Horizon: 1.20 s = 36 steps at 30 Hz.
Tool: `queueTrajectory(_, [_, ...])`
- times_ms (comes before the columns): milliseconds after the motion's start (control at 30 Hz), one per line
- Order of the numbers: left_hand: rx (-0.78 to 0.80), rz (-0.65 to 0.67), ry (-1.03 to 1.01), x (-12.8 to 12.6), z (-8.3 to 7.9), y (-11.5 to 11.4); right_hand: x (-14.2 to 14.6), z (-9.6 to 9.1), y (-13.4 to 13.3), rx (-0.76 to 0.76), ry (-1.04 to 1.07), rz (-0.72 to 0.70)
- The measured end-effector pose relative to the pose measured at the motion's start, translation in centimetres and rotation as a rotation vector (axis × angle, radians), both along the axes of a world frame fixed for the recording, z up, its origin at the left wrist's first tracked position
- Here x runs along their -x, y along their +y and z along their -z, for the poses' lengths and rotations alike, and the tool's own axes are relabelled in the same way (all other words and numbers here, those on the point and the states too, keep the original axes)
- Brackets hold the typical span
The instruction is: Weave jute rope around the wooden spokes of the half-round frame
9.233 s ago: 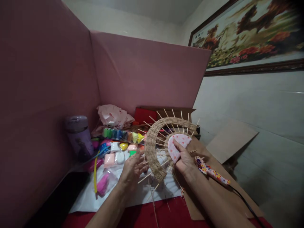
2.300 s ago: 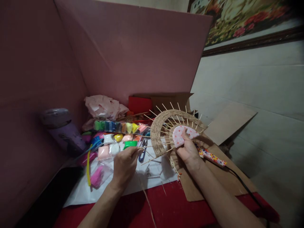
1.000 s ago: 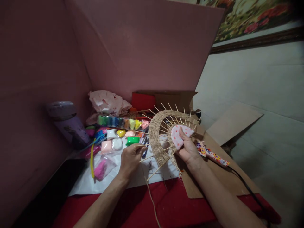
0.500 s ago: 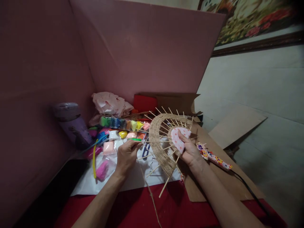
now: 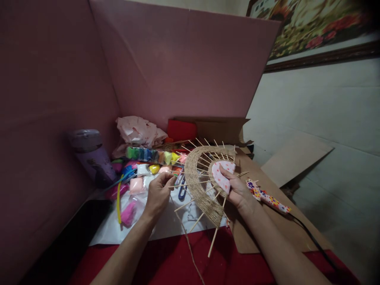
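A half-round woven piece (image 5: 194, 178) has thin wooden sticks fanning out through a wide band of twine. At its centre is a pink half-disc with red dots (image 5: 220, 172). My right hand (image 5: 239, 192) is closed on this centre, thumb on the front face. Near the left stick ends, my left hand (image 5: 160, 192) is closed in a pinch on the loose twine (image 5: 188, 241), which hangs from there towards the front edge. The tip of one stick meets these fingertips. What lies inside the pinch is partly hidden.
Bagged coloured clay (image 5: 142, 169) lies on white paper (image 5: 103, 231) at the left, beside a purple tumbler (image 5: 93, 156). A flower-patterned glue gun (image 5: 268, 198) with a black cord rests on cardboard (image 5: 249, 233). Behind stands a pink panel (image 5: 184, 59).
The woven piece has turned a little, so its lower sticks have swung down and right. My left hand stays at the stick ends in its pinch.
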<state>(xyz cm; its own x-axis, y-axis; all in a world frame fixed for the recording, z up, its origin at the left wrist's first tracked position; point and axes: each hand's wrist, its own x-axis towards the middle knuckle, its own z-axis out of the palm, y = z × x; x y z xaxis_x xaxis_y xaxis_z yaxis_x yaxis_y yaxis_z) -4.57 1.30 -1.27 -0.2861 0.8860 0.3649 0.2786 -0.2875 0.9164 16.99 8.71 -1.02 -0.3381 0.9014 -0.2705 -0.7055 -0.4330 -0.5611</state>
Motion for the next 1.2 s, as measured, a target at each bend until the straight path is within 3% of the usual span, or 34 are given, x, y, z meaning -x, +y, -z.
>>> queueTrajectory(100, [-0.011, -0.070, 0.110, 0.2, -0.4, -0.3, 0.1, -0.4, -0.2, 0.075, -0.019, 0.049])
queueTrajectory(267, [-0.152, -0.194, 0.461, 1.1, -0.7, -0.6, -0.1, -0.5, -0.1, 0.048, -0.008, 0.011])
queueTrajectory(467, [-0.299, -0.192, 0.683, 1.1, -1.1, -0.7, 0.0, -0.8, -0.3, 0.073, -0.096, 0.034])
queueTrajectory(833, [-0.305, -0.219, 0.767, 0.6, -1.4, -0.9, -0.1, 0.0, 0.1, 0.026, -0.092, -0.023])
queueTrajectory(1033, [-0.260, -0.240, 0.746, 0.6, -1.4, -1.1, -0.1, -0.5, 0.0, 0.042, -0.115, 0.033])
queueTrajectory(1200, [-0.163, -0.361, 0.720, 0.9, -1.3, -1.2, -0.3, -0.5, 0.3, 0.032, -0.107, 0.138])
